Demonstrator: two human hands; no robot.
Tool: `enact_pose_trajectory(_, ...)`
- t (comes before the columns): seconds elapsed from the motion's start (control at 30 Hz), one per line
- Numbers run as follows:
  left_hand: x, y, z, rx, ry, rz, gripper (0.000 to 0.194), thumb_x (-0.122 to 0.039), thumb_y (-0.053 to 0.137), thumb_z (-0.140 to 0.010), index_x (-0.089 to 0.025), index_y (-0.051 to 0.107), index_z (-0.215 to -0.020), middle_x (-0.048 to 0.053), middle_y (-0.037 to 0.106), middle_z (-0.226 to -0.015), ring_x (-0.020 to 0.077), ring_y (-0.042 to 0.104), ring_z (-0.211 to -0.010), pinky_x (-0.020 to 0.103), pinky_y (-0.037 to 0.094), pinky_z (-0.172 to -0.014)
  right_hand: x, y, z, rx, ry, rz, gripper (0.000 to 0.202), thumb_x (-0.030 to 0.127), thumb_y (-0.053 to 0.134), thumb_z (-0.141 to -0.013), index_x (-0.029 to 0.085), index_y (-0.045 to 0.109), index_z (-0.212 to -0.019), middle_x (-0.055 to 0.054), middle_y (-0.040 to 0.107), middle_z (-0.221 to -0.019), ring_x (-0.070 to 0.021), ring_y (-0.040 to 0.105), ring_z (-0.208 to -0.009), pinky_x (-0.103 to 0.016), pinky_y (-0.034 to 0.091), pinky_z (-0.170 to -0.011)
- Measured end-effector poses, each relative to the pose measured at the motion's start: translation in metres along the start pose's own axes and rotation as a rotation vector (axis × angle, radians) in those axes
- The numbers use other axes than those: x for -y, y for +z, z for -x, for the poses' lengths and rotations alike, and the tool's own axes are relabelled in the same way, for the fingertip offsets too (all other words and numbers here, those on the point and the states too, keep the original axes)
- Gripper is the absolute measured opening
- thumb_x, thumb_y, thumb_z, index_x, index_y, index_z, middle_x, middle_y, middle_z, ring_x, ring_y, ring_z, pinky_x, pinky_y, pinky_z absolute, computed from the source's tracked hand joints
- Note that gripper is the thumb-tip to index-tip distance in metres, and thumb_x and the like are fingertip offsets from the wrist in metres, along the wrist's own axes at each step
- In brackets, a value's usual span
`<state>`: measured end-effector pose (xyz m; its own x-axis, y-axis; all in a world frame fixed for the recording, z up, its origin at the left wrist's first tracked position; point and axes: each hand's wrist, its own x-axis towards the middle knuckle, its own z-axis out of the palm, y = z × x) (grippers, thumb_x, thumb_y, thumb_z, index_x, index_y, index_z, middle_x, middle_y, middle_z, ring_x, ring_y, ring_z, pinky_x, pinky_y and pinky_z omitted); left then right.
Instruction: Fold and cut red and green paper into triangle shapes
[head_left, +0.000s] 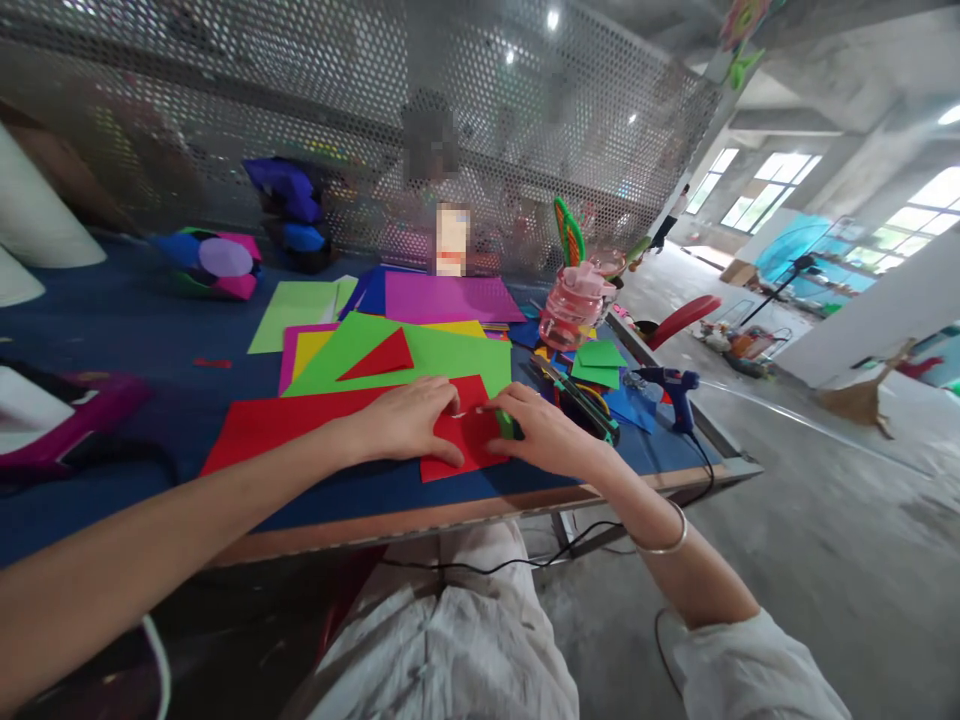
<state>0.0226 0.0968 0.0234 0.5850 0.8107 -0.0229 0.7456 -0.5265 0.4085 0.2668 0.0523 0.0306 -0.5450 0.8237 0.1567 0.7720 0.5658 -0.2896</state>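
Left hand: the left hand (409,420) lies palm down at the centre of the frame, fingers together and flat on the red paper sheet (300,425), pinning it without gripping.
Right hand: the right hand (544,432), just right of centre, is curled around a small green tool (507,424) whose tip touches the red sheet; a silver bangle (664,545) sits on that wrist.
Red paper sheet: flat on the blue bench (112,320) near its front edge, under both hands, with a short pale mark between the 2 hands.
Paper stack: behind the hands, a green sheet (450,355) carries a red paper triangle (379,358); yellow, pink and purple sheets lie under and beyond it.
Right of the hands: a blue glue gun (675,385) lies near the bench's right edge, its black cord hanging over the front.
Farther back: a pink plastic jar (574,305) stands right of centre.
Background: a perforated metal screen (337,100) fills the upper frame.
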Motion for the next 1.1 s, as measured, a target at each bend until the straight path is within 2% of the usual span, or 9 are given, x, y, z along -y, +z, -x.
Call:
enact_pose_trajectory(0.1, 0.002, -0.003, 0.001, -0.010, -0.022, 0.095, 0.054, -0.054, 0.087, -0.065, -0.024, 0.064, -0.104, 0.007, 0.074, -0.115, 0.0319, 0.069, -0.112, 0.038, 0.052, -0.092, -0.002, -0.001, -0.014, 0.061, -0.056, -0.054, 0.062, 0.040, 0.094, -0.084, 0.020, 0.068, -0.137, -0.012, 0.069, -0.125, -0.0303, 0.066, -0.121, -0.046, 0.053, -0.107)
enact_pose_trajectory(0.2, 0.008, -0.010, 0.002, -0.015, -0.029, 0.219, 0.040, -0.046, 0.078, -0.073, -0.025, 0.064, -0.104, 0.006, 0.077, -0.113, 0.0285, 0.072, -0.108, 0.036, 0.054, -0.089, -0.007, -0.001, -0.023, 0.069, -0.075, -0.106, 0.065, 0.039, 0.097, -0.079, 0.019, 0.069, -0.135, -0.014, 0.069, -0.124, -0.0321, 0.066, -0.120, -0.048, 0.053, -0.105)
enact_pose_trajectory(0.27, 0.012, -0.016, 0.002, -0.016, -0.018, 0.308, 0.036, -0.046, 0.075, -0.075, -0.025, 0.066, -0.103, 0.005, 0.079, -0.111, 0.0266, 0.074, -0.106, 0.035, 0.056, -0.089, -0.010, 0.000, -0.027, 0.046, -0.073, -0.146, 0.057, 0.035, 0.098, -0.078, 0.018, 0.073, -0.126, -0.012, 0.071, -0.118, -0.0307, 0.067, -0.114, -0.045, 0.053, -0.101)
enact_pose_trajectory(0.37, 0.018, -0.023, -0.001, -0.051, -0.003, 0.422, 0.041, -0.056, 0.075, -0.074, -0.025, 0.067, -0.100, 0.005, 0.080, -0.111, 0.0266, 0.075, -0.107, 0.036, 0.057, -0.092, -0.012, 0.004, -0.031, -0.036, -0.033, -0.214, 0.019, 0.029, 0.083, -0.093, 0.019, 0.075, -0.107, -0.007, 0.074, -0.103, -0.0229, 0.070, -0.099, -0.035, 0.054, -0.090)
enact_pose_trajectory(0.53, 0.025, -0.027, -0.006, -0.160, -0.031, 0.545, 0.059, -0.072, 0.068, -0.074, -0.023, 0.065, -0.106, 0.005, 0.078, -0.085, 0.0250, 0.075, -0.081, 0.037, 0.058, -0.074, -0.028, -0.010, -0.021, -0.273, 0.148, -0.263, 0.024, 0.039, 0.059, -0.103, 0.020, 0.072, -0.094, -0.001, 0.075, -0.084, -0.0174, 0.070, -0.079, -0.027, 0.052, -0.072)
enact_pose_trajectory(0.73, 0.026, -0.030, -0.005, -0.205, -0.069, 0.615, 0.055, -0.070, 0.071, -0.069, -0.023, 0.065, -0.096, 0.004, 0.073, -0.073, 0.0221, 0.070, -0.070, 0.032, 0.054, -0.062, -0.076, -0.065, 0.045, -0.746, 0.577, -0.050, 0.026, 0.040, 0.056, -0.094, 0.021, 0.069, -0.105, -0.003, 0.073, -0.077, -0.0234, 0.068, -0.071, -0.035, 0.051, -0.073)
enact_pose_trajectory(0.83, 0.021, -0.026, -0.006, -0.205, -0.082, 0.621, 0.052, -0.069, 0.070, -0.069, -0.023, 0.066, -0.094, 0.004, 0.073, -0.072, 0.0224, 0.071, -0.070, 0.031, 0.052, -0.059, -0.101, -0.081, 0.063, -0.905, 0.773, 0.102, 0.022, 0.034, 0.052, -0.094, 0.021, 0.066, -0.105, -0.006, 0.072, -0.080, -0.0281, 0.070, -0.082, -0.040, 0.051, -0.082)
enact_pose_trajectory(1.0, 0.017, -0.018, -0.007, -0.194, -0.083, 0.591, 0.052, -0.069, 0.069, -0.068, -0.023, 0.068, -0.094, 0.005, 0.076, -0.074, 0.0232, 0.071, -0.070, 0.032, 0.054, -0.060, -0.134, -0.082, 0.035, -0.842, 0.964, 0.227, 0.019, 0.026, 0.057, -0.102, 0.015, 0.069, -0.112, -0.012, 0.076, -0.103, -0.0289, 0.072, -0.101, -0.045, 0.056, -0.093)
enact_pose_trajectory(1.1, 0.019, -0.018, -0.005, -0.191, -0.081, 0.567, 0.050, -0.069, 0.068, -0.069, -0.024, 0.068, -0.092, 0.005, 0.075, -0.073, 0.0222, 0.070, -0.067, 0.033, 0.055, -0.062, -0.148, -0.074, 0.009, -0.700, 0.979, 0.261, 0.034, 0.040, 0.069, -0.105, 0.017, 0.067, -0.132, -0.011, 0.071, -0.129, -0.0257, 0.071, -0.112, -0.047, 0.062, -0.096)
